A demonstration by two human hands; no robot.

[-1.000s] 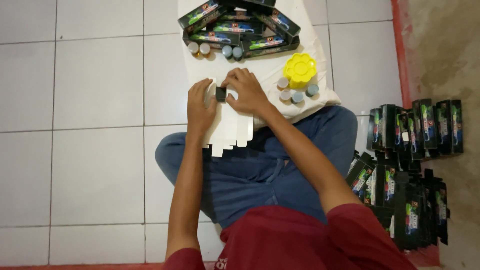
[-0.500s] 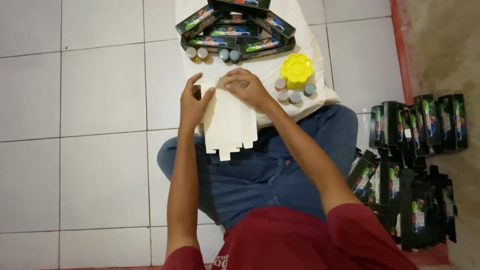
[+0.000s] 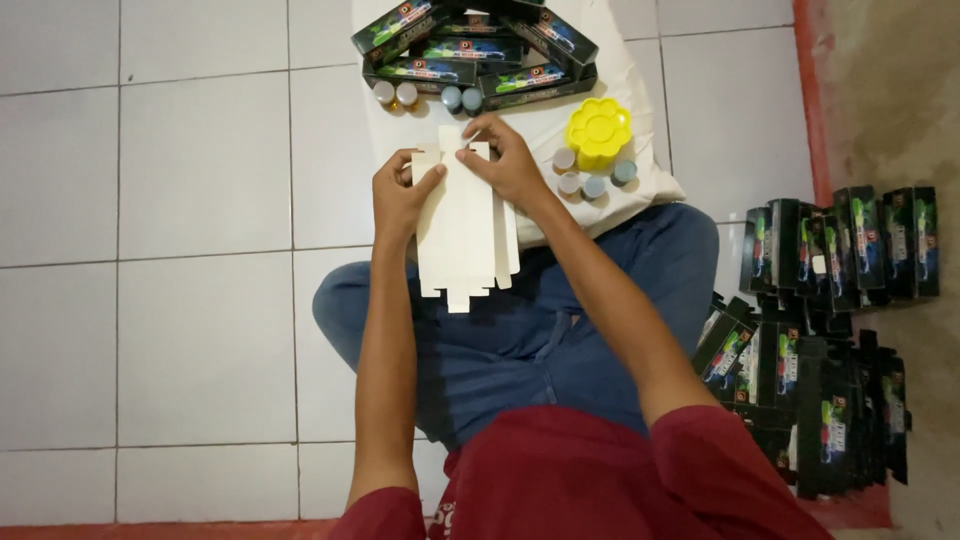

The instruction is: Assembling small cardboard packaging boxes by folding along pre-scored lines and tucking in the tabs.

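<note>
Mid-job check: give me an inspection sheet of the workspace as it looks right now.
Surface: white tiled floor, with a white cloth spread ahead of the knees.
Job's things: flat white cardboard blank, held over the lap.
Clutter: yellow flower-shaped palette; small paint pots beside it, more pots by the dark printed boxes at the cloth's far end.
Grippers: left hand grips the blank's left edge; right hand pinches its top flaps.
Cables: nothing seen.
Surroundings: stacks of dark boxes on the right; red floor border.
</note>
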